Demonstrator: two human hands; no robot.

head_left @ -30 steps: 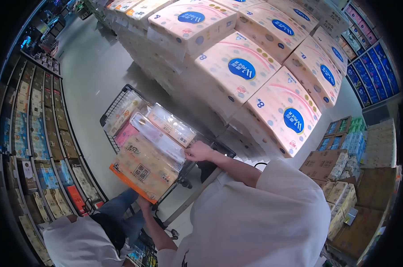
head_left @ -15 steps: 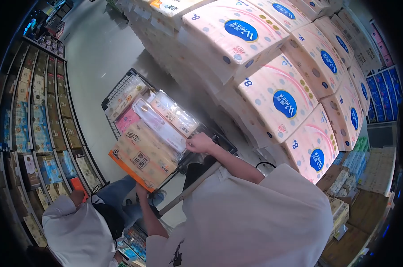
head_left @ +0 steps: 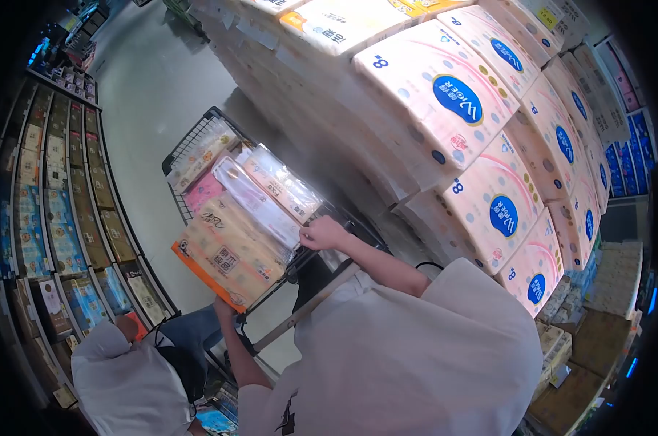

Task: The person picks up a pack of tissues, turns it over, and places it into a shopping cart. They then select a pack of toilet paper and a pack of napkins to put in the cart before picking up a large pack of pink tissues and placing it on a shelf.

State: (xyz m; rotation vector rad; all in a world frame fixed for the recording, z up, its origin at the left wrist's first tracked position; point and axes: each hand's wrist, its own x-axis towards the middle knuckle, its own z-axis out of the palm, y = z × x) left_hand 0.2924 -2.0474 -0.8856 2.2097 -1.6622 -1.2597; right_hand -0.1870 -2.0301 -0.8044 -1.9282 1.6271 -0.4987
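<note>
A shopping cart [head_left: 191, 131] holds several wrapped packs. The large beige tissue pack [head_left: 231, 254] with an orange edge lies on its near side. My left hand [head_left: 225, 308] is at this pack's lower edge, its fingers hidden by the pack. My right hand [head_left: 324, 234] is closed at the near end of a white-and-pink pack [head_left: 260, 203], fingers curled; what they hold is too small to make out. Beside that pack lies a clear-wrapped pack [head_left: 281, 182]. A pink pack [head_left: 204, 192] and another wrapped pack [head_left: 198, 160] sit toward the cart's far end.
Pink tissue packs [head_left: 456, 94] with blue ovals are piled high on the right. Shelves [head_left: 89, 218] of packaged goods line the left. A person in a white top [head_left: 125, 385] is close by at lower left. Boxes [head_left: 598, 341] are stacked at lower right. Pale floor [head_left: 147, 94] stretches ahead.
The piled pink packs have shifted right and down in view, and the left shelves slightly left. Both my hands keep nearly the same places at the packs in the cart.
</note>
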